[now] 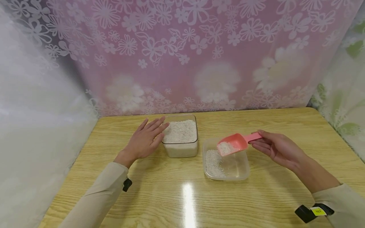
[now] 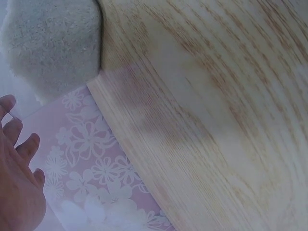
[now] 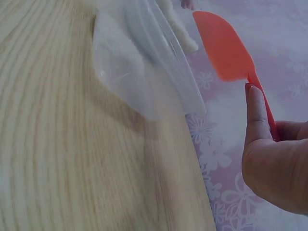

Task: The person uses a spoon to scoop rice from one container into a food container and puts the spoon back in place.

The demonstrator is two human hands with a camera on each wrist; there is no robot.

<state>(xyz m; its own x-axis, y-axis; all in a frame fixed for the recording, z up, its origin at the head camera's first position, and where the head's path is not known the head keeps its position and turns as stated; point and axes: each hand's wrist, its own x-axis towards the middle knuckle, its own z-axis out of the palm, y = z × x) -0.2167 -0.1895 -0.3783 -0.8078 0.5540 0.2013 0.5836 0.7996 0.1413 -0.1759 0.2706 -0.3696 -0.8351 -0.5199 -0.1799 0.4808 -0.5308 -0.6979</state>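
In the head view my right hand (image 1: 280, 148) grips the handle of a pink scoop (image 1: 238, 142), which carries a small heap of white rice (image 1: 226, 148) near its front edge. The scoop is over a low translucent plastic container (image 1: 240, 172), where more rice (image 1: 214, 163) lies along the left side. To its left stands a clear square container (image 1: 183, 154) filled high with rice. My left hand (image 1: 146, 139) rests its spread fingers at that container's left rim. From the right wrist, the scoop's underside (image 3: 226, 48) shows above the translucent container (image 3: 120, 72).
Both containers stand on a wood-grain table (image 1: 159, 196). A pink flowered curtain (image 1: 171, 63) hangs behind its far edge, with pale sheeting (image 1: 37, 110) on the left and a leaf-patterned curtain (image 1: 345, 95) on the right.
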